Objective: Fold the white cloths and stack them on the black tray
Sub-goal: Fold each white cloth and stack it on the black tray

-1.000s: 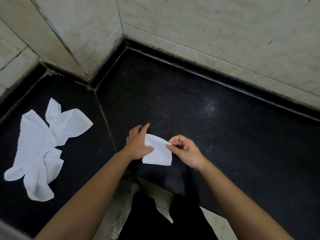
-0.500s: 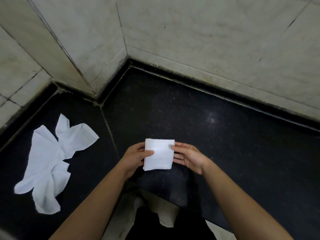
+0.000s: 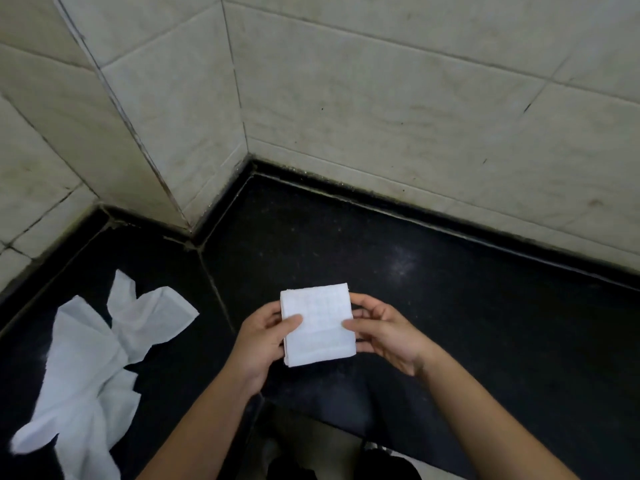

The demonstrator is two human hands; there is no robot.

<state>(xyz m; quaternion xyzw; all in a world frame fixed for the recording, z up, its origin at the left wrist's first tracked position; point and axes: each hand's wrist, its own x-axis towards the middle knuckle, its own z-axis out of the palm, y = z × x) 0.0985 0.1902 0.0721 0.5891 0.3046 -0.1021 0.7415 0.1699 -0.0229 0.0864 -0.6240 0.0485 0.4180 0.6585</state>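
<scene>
A small folded white cloth (image 3: 318,323) is held flat above the black counter (image 3: 467,306). My left hand (image 3: 263,344) grips its left edge, thumb on top and fingers underneath. On the opposite edge, my right hand (image 3: 384,336) holds it the same way. A heap of unfolded white cloths (image 3: 93,362) lies crumpled on the counter at the left. No black tray is in view.
Pale tiled walls (image 3: 381,116) rise behind the counter and form a corner at the back left. A seam (image 3: 216,296) in the counter runs toward me from that corner. The counter's front edge lies under my forearms, with pale floor below.
The cloth went from a loose half-fold pinched between both hands to a neat flat square held by its side edges. The view tilted up, showing more wall.
</scene>
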